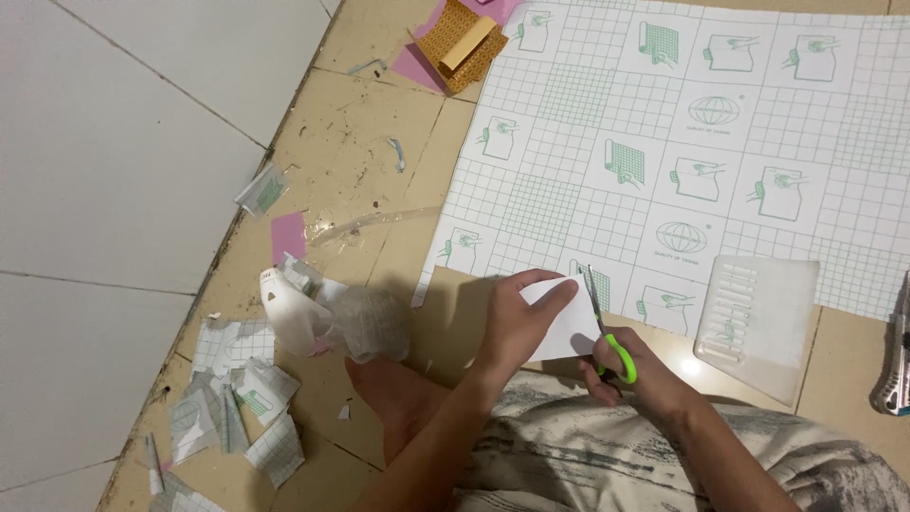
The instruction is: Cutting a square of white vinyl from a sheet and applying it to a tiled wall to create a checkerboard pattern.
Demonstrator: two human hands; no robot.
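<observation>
My left hand (517, 318) pinches a white piece of paper (567, 327) by its left side, thumb on top. My right hand (630, 374) grips a pair of scissors (607, 332) with green handles; the blades point away from me and run along the right edge of the paper. Both hands work just above the near edge of a large white sheet (664, 142) printed with a green grid and small pictures, spread over the tan floor. My bare foot (398, 393) rests left of my forearm.
A clear plastic scraper (758, 318) lies on the sheet at right. A utility knife (896, 365) sits at the far right edge. Crumpled film and a tape dispenser (303, 313) lie at left, with several grid-paper offcuts (237, 398). A brown patterned booklet (463, 43) lies at the top.
</observation>
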